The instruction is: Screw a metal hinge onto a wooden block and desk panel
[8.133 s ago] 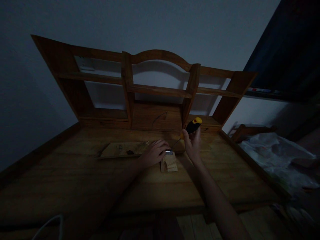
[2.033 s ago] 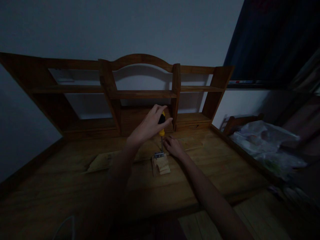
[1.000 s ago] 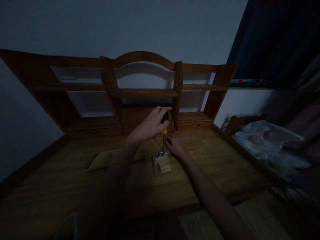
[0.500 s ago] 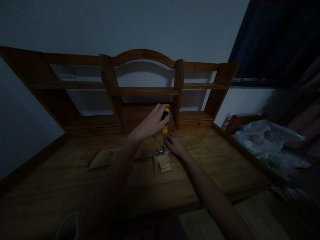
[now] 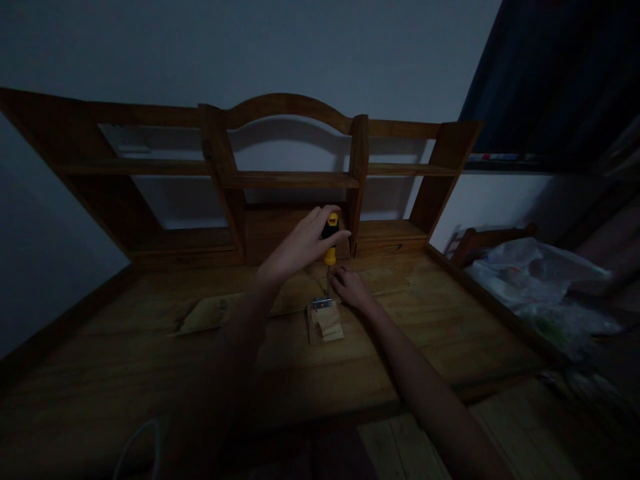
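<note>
My left hand (image 5: 303, 243) is closed round the handle of an upright screwdriver (image 5: 331, 256), yellow and black, with its thumb stretched across the near side. The steel shaft points straight down to a small metal hinge (image 5: 321, 303). That hinge sits at the far edge of a small pale wood piece (image 5: 327, 324) with a ragged, broken face. My right hand (image 5: 351, 288) presses down beside the shaft, fingers bent over a long rough wooden board (image 5: 387, 281). Its fingertips are partly hidden. The board runs crosswise behind the hinge, its splintered left end (image 5: 205, 315) beyond my left forearm.
A wooden shelf unit (image 5: 290, 180) stands along the back of the wooden desk (image 5: 300, 380). To the right, plastic bags (image 5: 535, 280) lie by a wooden chair back (image 5: 493, 240). A pale cable loop (image 5: 143, 437) is at the lower left. The light is dim.
My left thumb has straightened and the grip on the screwdriver handle looks looser. The screwdriver stays upright over the hinge. My right hand keeps its place; the view has shifted slightly.
</note>
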`<control>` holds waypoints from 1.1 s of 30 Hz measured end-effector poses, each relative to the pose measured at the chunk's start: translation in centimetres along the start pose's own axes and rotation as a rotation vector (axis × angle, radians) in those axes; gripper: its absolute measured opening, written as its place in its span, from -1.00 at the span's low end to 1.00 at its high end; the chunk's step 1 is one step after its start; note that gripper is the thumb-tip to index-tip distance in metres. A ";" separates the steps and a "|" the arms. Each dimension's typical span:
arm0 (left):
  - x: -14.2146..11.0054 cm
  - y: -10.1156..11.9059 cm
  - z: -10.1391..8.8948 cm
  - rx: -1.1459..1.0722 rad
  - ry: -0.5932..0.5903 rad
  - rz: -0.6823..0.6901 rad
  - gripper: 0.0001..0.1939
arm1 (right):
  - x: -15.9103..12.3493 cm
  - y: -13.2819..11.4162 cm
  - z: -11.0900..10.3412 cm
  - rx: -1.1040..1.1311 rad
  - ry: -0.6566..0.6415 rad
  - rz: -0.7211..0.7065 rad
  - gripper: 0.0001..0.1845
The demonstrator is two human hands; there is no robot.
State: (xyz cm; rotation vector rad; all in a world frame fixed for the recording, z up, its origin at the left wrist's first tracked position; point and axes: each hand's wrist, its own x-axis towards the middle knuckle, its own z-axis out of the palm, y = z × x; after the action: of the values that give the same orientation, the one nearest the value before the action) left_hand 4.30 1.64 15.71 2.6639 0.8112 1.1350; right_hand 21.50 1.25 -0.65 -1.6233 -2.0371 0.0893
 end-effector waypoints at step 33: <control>-0.3 0.9 -0.3 -0.066 -0.086 -0.005 -0.57 | 0.0 0.1 -0.2 0.014 -0.025 -0.019 -0.70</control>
State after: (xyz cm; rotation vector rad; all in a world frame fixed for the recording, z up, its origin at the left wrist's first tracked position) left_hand 4.30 0.75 16.04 2.6346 0.7516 1.0196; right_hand 21.66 1.20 -0.46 -1.6017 -2.0658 0.1177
